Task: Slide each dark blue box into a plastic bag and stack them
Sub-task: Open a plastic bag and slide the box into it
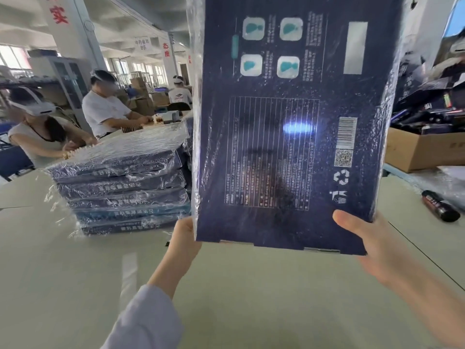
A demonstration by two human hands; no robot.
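Both hands hold the bagged dark blue box (pixel 289 122) upright at frame centre: left hand (pixel 185 239) grips its lower-left corner, right hand (pixel 362 238) its lower-right, thumb across the front.

The dark blue box (pixel 289 147) runs off the top edge of the frame, and its fine print is too blurred to read. It hides the fingers of the left hand (pixel 185 241) and the right hand (pixel 364 244), and also the right end of the stack (pixel 120 187) at centre left.

Bright daylight thru windows (pixel 15 59) at left; glare spot on bagged box (pixel 294 147); bg ppl (pixel 105 109) soft; wide-angle bend at edges.
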